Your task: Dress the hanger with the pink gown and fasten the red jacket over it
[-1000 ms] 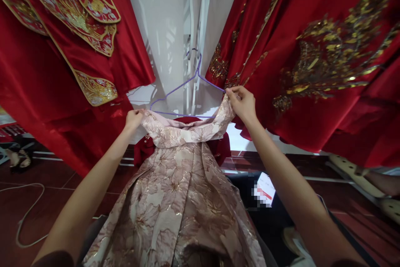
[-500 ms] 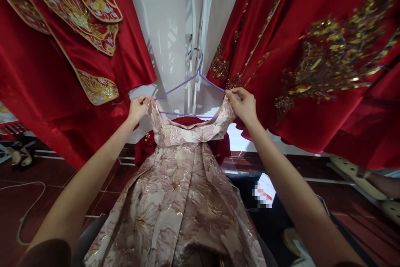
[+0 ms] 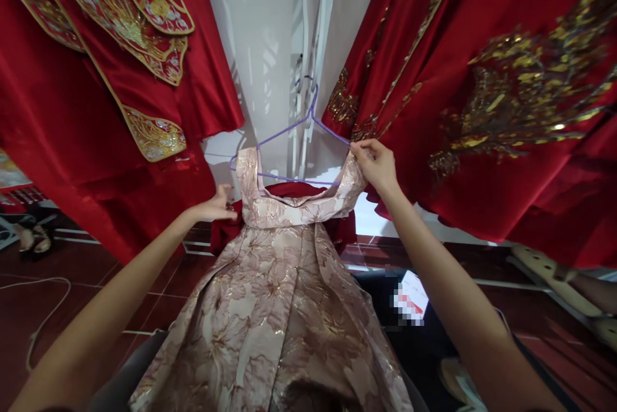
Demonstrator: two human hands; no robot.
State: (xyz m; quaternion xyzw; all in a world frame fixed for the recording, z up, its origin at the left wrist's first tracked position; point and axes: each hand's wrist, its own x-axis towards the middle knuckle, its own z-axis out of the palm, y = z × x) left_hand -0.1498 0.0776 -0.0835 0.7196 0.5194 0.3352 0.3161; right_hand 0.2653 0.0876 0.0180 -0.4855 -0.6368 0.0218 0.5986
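Note:
A pale pink floral brocade dress (image 3: 270,277) with wide shoulder straps hangs on a purple hanger (image 3: 289,126) and spreads down toward me. My right hand (image 3: 378,164) pinches the right strap where it meets the hanger's arm. Apart from the fabric, my left hand (image 3: 214,206) is just left of the bodice, fingers spread and holding nothing. The left strap (image 3: 248,168) lies over the hanger's left end, whose purple tip sticks out beyond it. The hanger's hook is up by a white upright.
Red satin garments with gold embroidery (image 3: 154,132) hang at left, and another with gold sequins (image 3: 506,97) at right. A lit phone (image 3: 412,296) lies on dark cloth below my right forearm. Shoes (image 3: 36,238) and a pale cable (image 3: 48,309) are on the tiled floor at left.
My left hand has let go of the left strap and moved down and slightly left. The strap now rests on the hanger. My right hand keeps its pinch.

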